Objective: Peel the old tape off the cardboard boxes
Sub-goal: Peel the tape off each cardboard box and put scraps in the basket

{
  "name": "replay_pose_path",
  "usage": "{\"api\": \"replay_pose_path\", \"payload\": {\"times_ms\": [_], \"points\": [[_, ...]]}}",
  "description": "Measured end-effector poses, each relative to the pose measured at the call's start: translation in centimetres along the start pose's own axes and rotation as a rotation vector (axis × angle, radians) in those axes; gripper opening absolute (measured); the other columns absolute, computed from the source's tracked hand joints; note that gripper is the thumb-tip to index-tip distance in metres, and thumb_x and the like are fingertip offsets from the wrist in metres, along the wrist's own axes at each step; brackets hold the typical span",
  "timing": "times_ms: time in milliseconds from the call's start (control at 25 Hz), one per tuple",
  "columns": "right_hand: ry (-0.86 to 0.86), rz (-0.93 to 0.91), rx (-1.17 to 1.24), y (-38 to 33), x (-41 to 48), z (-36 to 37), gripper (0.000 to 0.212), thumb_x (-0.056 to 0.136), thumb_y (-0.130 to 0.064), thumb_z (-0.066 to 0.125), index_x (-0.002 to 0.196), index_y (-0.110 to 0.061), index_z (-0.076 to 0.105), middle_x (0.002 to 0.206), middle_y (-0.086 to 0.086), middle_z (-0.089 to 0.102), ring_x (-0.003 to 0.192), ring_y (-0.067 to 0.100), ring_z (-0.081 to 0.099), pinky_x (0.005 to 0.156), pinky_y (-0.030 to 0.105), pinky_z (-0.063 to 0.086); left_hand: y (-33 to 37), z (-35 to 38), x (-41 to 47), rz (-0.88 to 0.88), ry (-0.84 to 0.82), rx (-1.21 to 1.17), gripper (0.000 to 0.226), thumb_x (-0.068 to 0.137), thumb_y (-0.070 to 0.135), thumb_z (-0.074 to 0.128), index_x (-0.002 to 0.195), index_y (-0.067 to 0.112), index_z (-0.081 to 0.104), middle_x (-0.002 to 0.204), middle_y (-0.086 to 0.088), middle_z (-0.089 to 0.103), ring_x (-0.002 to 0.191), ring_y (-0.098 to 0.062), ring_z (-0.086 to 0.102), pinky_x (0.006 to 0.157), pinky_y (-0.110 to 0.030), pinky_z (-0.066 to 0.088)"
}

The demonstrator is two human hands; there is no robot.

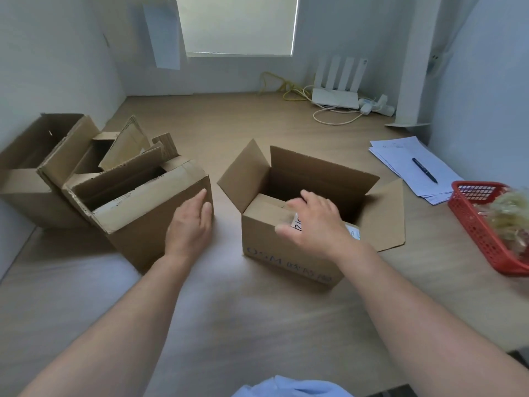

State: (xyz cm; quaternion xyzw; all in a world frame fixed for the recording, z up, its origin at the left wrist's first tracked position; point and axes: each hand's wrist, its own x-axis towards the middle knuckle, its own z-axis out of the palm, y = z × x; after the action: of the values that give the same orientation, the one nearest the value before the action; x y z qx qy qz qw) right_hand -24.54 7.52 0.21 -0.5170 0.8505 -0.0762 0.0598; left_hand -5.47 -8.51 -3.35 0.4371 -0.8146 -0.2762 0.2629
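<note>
1. The open cardboard box (289, 253) stands at the middle of the tabletop (257, 325). Its flaps are raised, blue lettering runs along its near wall, and a white label (296, 223) lies on its near flap.
2. The right hand (313, 224) is over that near flap and label with its fingers spread. Its grip is released and holds nothing. The hand is blurred, so it may be touching the flap or just above it.
3. Just left stands a second cardboard box (148, 213), tilted, with loose cardboard pieces sticking out of its top.
4. The left hand (190, 222) presses flat against this box's right wall, fingers straight, grip released.
5. A third cardboard box (25, 173) sits behind it at the far left, against the wall.
6. At the right edge, a red basket (481, 233) holds a crumpled wad of clear tape (512, 216).
7. Beyond the basket lie papers (400, 159) with a pen (424, 170) on top.
8. A white router (335, 97) and a yellow cable (283, 87) sit by the back wall.
</note>
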Motion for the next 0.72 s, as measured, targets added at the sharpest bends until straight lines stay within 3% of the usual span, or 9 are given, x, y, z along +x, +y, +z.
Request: {"api": "replay_pose_path", "payload": {"times_ms": [120, 200, 280, 400, 480, 560, 640, 720], "points": [[-0.138, 0.226, -0.07, 1.8, 1.0, -2.3, 0.07, 0.088, -0.069, 0.028, 0.136, -0.02, 0.042, 0.131, 0.01, 0.052, 0.126, 0.03, 0.04, 0.109, 0.049, 0.018, 2.0, 0.7, -1.6, -0.072, -0.135, -0.235, 0.033, 0.098, 0.052, 0.037, 0.123, 0.045, 0.057, 0.121, 0.009, 0.065, 0.116, -0.011, 0.058, 0.095, -0.023, 0.039], [-0.195, 0.202, -0.114, 2.5, 0.8, -3.3, 0.063, 0.081, -0.067, 0.048, 0.122, -0.019, 0.05, 0.115, 0.005, 0.056, 0.114, 0.028, 0.046, 0.102, 0.046, 0.026, 3.6, 1.1, -2.4, -0.109, -0.134, -0.342, 0.028, 0.086, 0.071, 0.033, 0.091, 0.057, 0.058, 0.094, 0.018, 0.07, 0.091, 0.001, 0.066, 0.081, -0.025, 0.046], [-0.063, 0.113, -0.076, 2.6, 0.3, -4.2, 0.053, 0.076, -0.057, 0.064, 0.112, -0.021, 0.051, 0.106, 0.002, 0.05, 0.106, 0.025, 0.046, 0.094, 0.04, 0.032, 5.0, 1.5, -2.8, -0.142, -0.082, -0.449, 0.038, 0.078, 0.078, 0.033, 0.084, 0.052, 0.059, 0.087, 0.014, 0.07, 0.079, -0.002, 0.068, 0.079, -0.033, 0.052], [0.143, -0.117, -0.089, 2.7, -1.0, -5.5, 0.028, 0.082, -0.037, 0.065, 0.099, -0.025, 0.046, 0.09, -0.004, 0.042, 0.094, 0.021, 0.049, 0.079, 0.033, 0.032, 6.4, 1.8, -3.1, -0.175, 0.008, -0.553, 0.059, 0.084, 0.077, 0.031, 0.086, 0.031, 0.067, 0.091, 0.001, 0.072, 0.085, -0.014, 0.069, 0.076, -0.033, 0.053], [0.099, -0.225, -0.107, 3.3, -1.9, -6.2, 0.021, 0.085, -0.032, 0.06, 0.083, -0.027, 0.04, 0.082, -0.008, 0.044, 0.081, 0.017, 0.05, 0.071, 0.029, 0.03, 7.1, 1.7, -3.1, -0.187, 0.063, -0.584, 0.07, 0.085, 0.069, 0.027, 0.077, 0.013, 0.069, 0.085, -0.004, 0.07, 0.083, -0.015, 0.067, 0.075, -0.03, 0.052], [-0.008, -0.235, -0.055, 4.2, -2.6, -7.0, 0.026, 0.084, -0.034, 0.059, 0.068, -0.027, 0.039, 0.073, -0.01, 0.046, 0.07, 0.012, 0.047, 0.059, 0.027, 0.029, 8.0, 1.7, -3.4, -0.208, 0.08, -0.583, 0.076, 0.091, 0.061, 0.027, 0.065, -0.001, 0.061, 0.067, -0.001, 0.066, 0.068, -0.005, 0.063, 0.067, -0.015, 0.048], [-0.037, -0.251, 0.003, 5.0, -2.9, -7.4, 0.031, 0.084, -0.032, 0.06, 0.061, -0.026, 0.04, 0.071, -0.008, 0.047, 0.069, 0.014, 0.047, 0.054, 0.027, 0.028, 8.8, 2.0, -3.7, -0.211, 0.053, -0.588, 0.068, 0.098, 0.051, 0.032, 0.055, 0.003, 0.054, 0.048, 0.007, 0.056, 0.049, 0.001, 0.055, 0.051, -0.006, 0.041], [-0.021, -0.319, 0.068, 5.4, -3.0, -7.4, 0.026, 0.085, -0.022, 0.059, 0.064, -0.024, 0.044, 0.074, -0.008, 0.043, 0.072, 0.016, 0.046, 0.055, 0.026, 0.028, 9.5, 2.5, -3.7, -0.221, -0.008, -0.617, 0.055, 0.099, 0.047, 0.037, 0.067, 0.009, 0.061, 0.058, 0.005, 0.062, 0.055, -0.001, 0.059, 0.048, -0.009, 0.044]]}}
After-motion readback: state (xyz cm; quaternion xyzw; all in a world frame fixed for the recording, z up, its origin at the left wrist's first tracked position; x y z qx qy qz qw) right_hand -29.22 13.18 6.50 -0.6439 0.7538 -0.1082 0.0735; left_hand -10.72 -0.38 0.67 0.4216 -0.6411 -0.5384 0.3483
